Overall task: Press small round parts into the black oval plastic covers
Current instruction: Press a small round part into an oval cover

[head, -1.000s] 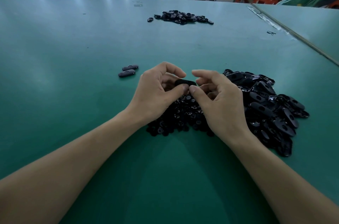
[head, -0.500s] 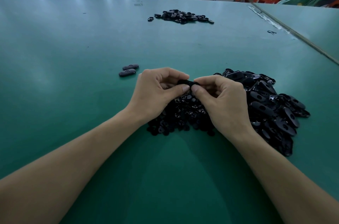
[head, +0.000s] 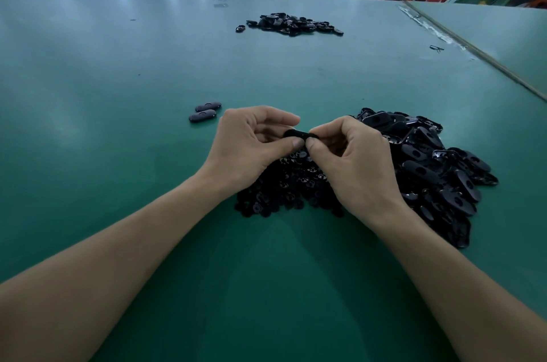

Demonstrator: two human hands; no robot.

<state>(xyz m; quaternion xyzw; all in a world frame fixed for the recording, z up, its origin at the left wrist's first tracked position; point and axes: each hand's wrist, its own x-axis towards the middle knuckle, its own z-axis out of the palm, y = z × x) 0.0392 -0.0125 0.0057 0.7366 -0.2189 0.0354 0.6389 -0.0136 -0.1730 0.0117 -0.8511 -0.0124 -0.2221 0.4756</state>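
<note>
A worker's left hand [head: 251, 148] and right hand [head: 355, 160] both pinch one black oval cover [head: 299, 134], thumbs meeting. Loose covers [head: 429, 166] and small round parts [head: 284, 187] lie heaped on the green bench [head: 118, 80] beneath.

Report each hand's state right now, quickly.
Left hand: closed, pinching the left end of the black oval cover.
Right hand: closed, pinching the right end of the same cover.

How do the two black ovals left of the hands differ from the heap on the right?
The two ovals lie flat, side by side, by themselves; the heap is many pieces tumbled at all angles. The two ovals lie left of the left hand; the heap lies right of the right hand. Both are black, on the green table.
</note>
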